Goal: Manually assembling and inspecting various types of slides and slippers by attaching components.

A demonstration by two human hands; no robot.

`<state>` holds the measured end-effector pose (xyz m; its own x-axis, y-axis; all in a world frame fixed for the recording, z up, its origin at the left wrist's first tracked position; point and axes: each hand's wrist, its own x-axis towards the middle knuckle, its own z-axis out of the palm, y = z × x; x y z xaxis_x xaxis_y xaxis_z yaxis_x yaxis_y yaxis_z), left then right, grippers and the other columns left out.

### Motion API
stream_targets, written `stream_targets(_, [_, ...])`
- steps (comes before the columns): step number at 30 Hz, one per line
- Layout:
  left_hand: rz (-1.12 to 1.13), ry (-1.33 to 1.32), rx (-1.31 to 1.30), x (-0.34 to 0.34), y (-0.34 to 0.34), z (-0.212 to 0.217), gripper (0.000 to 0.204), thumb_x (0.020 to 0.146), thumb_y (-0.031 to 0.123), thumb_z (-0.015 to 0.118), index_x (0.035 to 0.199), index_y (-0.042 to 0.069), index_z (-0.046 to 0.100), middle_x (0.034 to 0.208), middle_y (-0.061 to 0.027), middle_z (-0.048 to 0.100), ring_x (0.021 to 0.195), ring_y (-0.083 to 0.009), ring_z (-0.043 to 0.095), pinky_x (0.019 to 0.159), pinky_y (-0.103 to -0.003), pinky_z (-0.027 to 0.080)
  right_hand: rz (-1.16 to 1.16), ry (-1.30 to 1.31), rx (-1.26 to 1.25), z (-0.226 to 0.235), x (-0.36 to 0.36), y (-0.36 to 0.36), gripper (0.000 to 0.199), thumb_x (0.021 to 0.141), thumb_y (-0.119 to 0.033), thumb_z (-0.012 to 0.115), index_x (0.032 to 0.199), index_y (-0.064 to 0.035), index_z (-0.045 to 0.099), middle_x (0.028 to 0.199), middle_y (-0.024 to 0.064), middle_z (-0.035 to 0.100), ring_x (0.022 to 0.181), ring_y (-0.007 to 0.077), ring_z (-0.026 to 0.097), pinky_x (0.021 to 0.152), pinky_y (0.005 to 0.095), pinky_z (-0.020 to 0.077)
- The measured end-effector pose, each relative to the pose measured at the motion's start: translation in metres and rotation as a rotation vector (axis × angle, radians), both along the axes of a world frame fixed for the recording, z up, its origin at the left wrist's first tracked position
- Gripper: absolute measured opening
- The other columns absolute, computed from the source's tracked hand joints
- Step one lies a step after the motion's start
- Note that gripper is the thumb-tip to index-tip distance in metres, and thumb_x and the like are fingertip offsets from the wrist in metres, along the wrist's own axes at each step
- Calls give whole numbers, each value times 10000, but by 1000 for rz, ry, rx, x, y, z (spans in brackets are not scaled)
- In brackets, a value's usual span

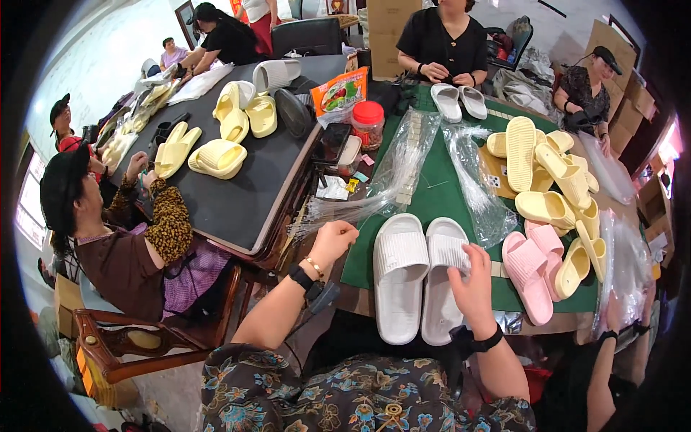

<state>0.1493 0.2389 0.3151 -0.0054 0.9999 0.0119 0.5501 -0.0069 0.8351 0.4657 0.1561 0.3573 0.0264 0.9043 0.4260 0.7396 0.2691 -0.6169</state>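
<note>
A pair of light grey slide slippers [400, 284] lies side by side at the near edge of the green-topped table, toes pointing away from me. My right hand [475, 286] rests at the right side of the right slipper [440, 317], its fingers apart over the ribbed strap. To the left of the pair, my left hand [335, 241] is raised with thumb and fingertips pinched together. Whatever it may hold is too small to make out. Just beyond that hand lies a bundle of thin clear plastic fasteners [345, 210], its strands spreading toward the left.
Yellow slippers [547, 209] and a pink pair [533, 270] crowd the table's right side. A second clear bundle [482, 191], a red-lidded jar [368, 124] and a grey pair [458, 102] stand farther back. Co-workers surround both tables; another person's arm [603, 374] reaches in at lower right.
</note>
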Motion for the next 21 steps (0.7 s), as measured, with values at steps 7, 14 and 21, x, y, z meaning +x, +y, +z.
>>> stream_targets(7, [-68,-454,-319,1,-3,24,165,890,188,629,846,33,663,691,15,604,569,-53,503,490,-199,391,392,750,-631,-3,-94,32,302,872,-181,627,1069,48,608,893,91,665,666,139,654,591,278,541])
stream_targets(14, [-138,-320,-374,8,-30,53,171,891,176,621,882,13,673,719,13,610,629,-57,522,547,-210,418,301,932,-876,-8,-141,61,246,882,-222,627,891,23,612,759,62,631,574,143,619,504,280,518])
stream_targets(21, [-251,-146,-284,-1,-47,47,161,866,141,630,848,-15,666,703,-29,631,633,-84,569,569,-233,447,350,886,-921,-11,-136,47,185,878,-207,633,822,-33,607,692,31,610,518,99,558,435,242,443])
